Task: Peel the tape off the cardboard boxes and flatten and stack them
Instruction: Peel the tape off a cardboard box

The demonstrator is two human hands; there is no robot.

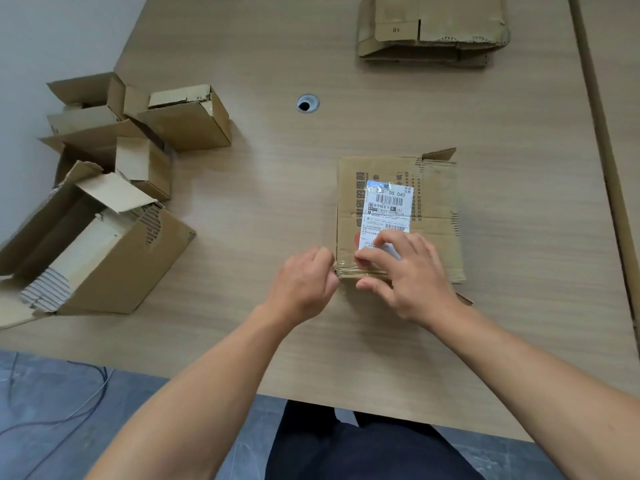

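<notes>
A flattened cardboard box [434, 202] with a white shipping label [389, 206] lies on the wooden table [311, 188] in front of me. Clear tape [349, 270] runs along its near edge. My left hand [304, 282] sits at the box's near left corner, fingers curled and pinching the tape end there. My right hand [405, 275] lies on the box's near part, fingers pressing down on the label and the taped edge.
Several opened, unflattened boxes [104, 188] crowd the table's left side. A stack of flattened boxes [433, 29] lies at the far right. A cable hole [306, 103] sits mid-table. Cables lie on the floor at the lower left.
</notes>
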